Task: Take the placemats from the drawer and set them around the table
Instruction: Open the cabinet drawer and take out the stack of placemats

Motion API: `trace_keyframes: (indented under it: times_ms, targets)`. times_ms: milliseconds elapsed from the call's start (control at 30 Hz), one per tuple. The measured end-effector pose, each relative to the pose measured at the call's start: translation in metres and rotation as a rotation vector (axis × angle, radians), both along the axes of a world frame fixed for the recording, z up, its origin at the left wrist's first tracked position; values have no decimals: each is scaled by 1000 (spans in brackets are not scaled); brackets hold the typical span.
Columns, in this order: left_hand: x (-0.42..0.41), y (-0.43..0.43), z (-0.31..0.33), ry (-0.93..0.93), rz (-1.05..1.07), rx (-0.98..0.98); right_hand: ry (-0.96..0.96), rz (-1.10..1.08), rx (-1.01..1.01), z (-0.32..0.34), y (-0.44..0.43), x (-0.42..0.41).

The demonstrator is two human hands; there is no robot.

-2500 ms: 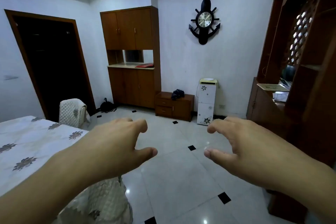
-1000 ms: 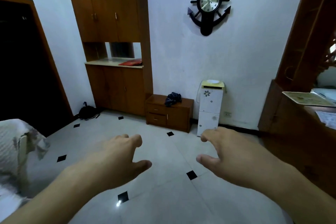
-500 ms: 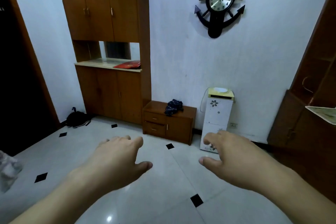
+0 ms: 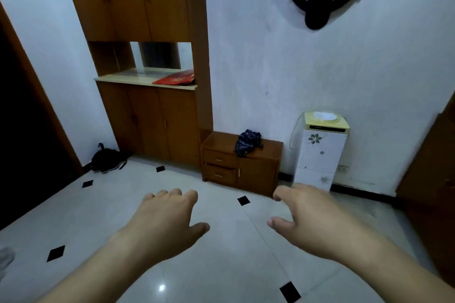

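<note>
My left hand (image 4: pixel 165 224) and my right hand (image 4: pixel 310 221) are held out in front of me over the tiled floor, palms down, fingers loosely curled and apart, holding nothing. A low wooden cabinet (image 4: pixel 256 170) stands against the far wall ahead, with two shut drawers (image 4: pixel 219 167) on its left and a door on its right. A dark bundle of cloth (image 4: pixel 247 141) lies on top of it. No placemats are in view, and the table is out of frame.
A tall wooden cupboard (image 4: pixel 147 56) with a red item (image 4: pixel 174 79) on its counter stands left of the low cabinet. A white water dispenser (image 4: pixel 320 150) is to its right. A dark bag (image 4: pixel 108 158) lies by an open doorway (image 4: pixel 24 118). Dark wooden furniture (image 4: pixel 433 167) lines the right side.
The view has moved forward toward the far wall; the table and chair have left the frame on the left, and the low cabinet looks larger. Both hands stay out in front, empty.
</note>
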State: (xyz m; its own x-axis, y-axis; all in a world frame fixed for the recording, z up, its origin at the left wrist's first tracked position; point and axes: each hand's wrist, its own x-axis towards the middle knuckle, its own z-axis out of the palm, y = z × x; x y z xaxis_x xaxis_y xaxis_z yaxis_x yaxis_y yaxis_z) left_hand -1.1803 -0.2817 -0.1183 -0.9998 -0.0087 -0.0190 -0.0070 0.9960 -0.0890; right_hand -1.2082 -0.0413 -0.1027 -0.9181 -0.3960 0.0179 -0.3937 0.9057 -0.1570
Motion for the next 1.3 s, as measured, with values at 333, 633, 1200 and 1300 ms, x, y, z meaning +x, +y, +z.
trace_keyframes:
  times_ms: [333,633,1200,1300]
  targets:
    - [-188,-56,-14,-31,202,-7,-8,178,-26,-20,-67,-230]
    - [-349,-120,-38,-88,206,67,-71,200,-10,-40,-139,-390]
    - [-685,-269,-69,-130,-82,147,-199,-79,4,-74,-280,-661]
    - [-742,-274,-89,-137,-99,110,-227,-108,-13,-96,-284,-711]
